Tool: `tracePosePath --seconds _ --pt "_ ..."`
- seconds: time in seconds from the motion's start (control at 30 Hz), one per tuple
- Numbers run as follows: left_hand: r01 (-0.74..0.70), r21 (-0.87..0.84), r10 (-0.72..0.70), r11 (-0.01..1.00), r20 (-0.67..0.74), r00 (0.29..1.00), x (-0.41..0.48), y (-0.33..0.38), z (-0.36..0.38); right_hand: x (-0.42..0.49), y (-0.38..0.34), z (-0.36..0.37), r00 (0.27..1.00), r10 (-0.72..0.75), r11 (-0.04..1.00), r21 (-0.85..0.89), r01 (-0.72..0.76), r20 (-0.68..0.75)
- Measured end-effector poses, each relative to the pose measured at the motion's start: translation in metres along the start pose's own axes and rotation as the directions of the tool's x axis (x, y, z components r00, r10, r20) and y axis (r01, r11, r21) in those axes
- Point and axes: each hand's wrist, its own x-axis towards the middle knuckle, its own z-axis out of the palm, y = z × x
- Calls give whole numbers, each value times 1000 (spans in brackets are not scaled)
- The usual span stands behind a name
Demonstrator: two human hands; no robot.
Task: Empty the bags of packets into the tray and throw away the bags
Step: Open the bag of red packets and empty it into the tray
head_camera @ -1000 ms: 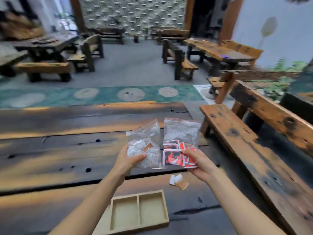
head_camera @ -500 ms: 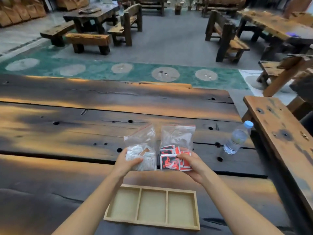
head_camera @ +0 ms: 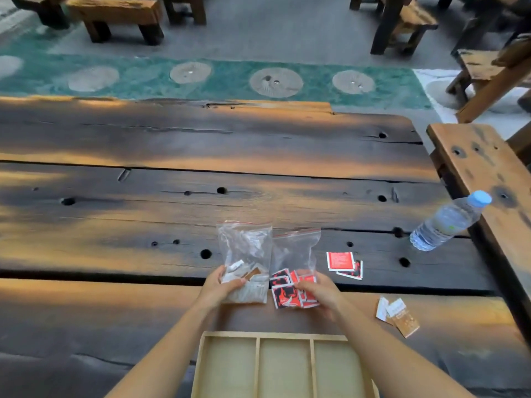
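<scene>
Wooden table point(head_camera: 115, 225) — left hand point(head_camera: 219, 287) grips white-packet bag point(head_camera: 245, 262), right hand point(head_camera: 319, 291) red-packet bag point(head_camera: 294, 271); print unreadable.

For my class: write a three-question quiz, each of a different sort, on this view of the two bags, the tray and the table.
1. True or false: the wooden tray already holds packets.
2. Which bag does the right hand hold? A) the bag of white packets B) the bag of red and black packets C) neither
3. Fill in: the water bottle stands near the table's ____ edge.

Key
1. False: all three compartments are bare.
2. B; the left hand holds the white one.
3. Right, beyond the loose red packets.
</scene>
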Motion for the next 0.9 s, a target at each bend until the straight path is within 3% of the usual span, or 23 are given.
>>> tracePosePath --seconds 0.13,0.23,0.37,0.47,0.6,0.67,0.77,0.9 --pt "22 69 -19 997 -38 999 16 -11 -7 16 8 4 994 -74 974 -220 54 -84" --pt "14 183 2 983 -85 996 24 -17 -10 26 15 6 971 -186 896 -431 106 -149" --pt "32 492 74 870 -193 978 35 -21 -10 26 14 6 926 -320 759 -640 122 -203" --pt "64 587 111 807 -258 960 33 -18 -11 20 14 2 889 -381 672 -736 79 -252" --pt "-26 610 265 792 -305 915 22 -7 -11 13 10 -7 839 -486 643 -750 153 -245" --pt "-120 597 320 793 -240 917 17 2 -3 14 3 -10 817 -542 622 -749 230 -199" --pt "-190 470 274 862 -118 954 15 16 19 22 -21 -10 793 -600 543 -783 303 -109" --pt "-211 392 224 895 13 975 15 25 56 45 -66 -2 831 -556 474 -818 325 8"
